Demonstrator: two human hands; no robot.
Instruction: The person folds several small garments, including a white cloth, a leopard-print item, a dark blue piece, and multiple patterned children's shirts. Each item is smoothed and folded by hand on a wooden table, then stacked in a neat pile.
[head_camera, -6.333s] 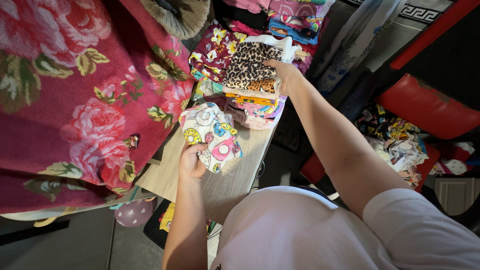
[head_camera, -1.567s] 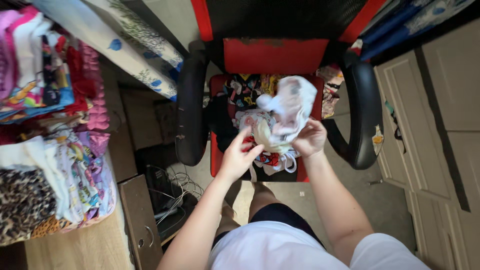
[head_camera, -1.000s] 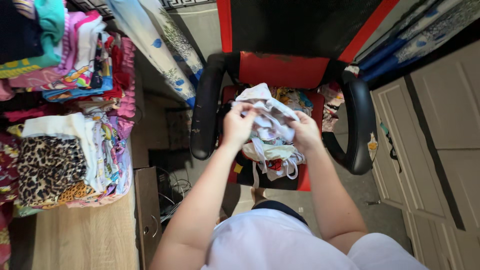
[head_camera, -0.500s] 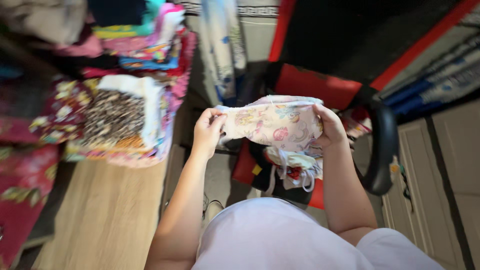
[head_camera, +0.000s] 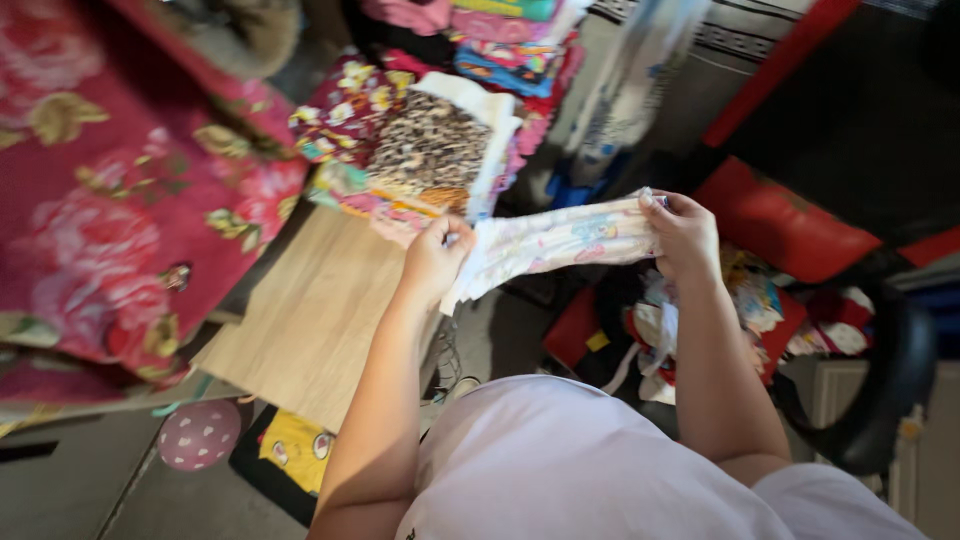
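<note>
A pale printed cloth (head_camera: 560, 240) is held in a two-handed grip: the left hand (head_camera: 435, 258) is clenched on its left end, the right hand (head_camera: 685, 235) is pinched on its right end. The cloth is stretched flat between them in the air, above the gap between the counter and the chair.

Largest first: a red floral blanket (head_camera: 110, 200) is draped at the left. A wooden counter (head_camera: 310, 320) is seen beside it, with a stack of folded clothes (head_camera: 440, 140) at its far end, a leopard-print piece on top. A red and black chair (head_camera: 790, 220) is seen at the right, with loose garments (head_camera: 750, 300) piled on the seat. A pink dotted ball (head_camera: 198, 435) lies on the floor under the counter.

For a good fold, judged from this: the cloth is best kept taut and level, edges matched before the ends are brought together.

Pose: both forearms are raised forward, elbows bent, wrists roughly level, thumbs on top of the fabric.
</note>
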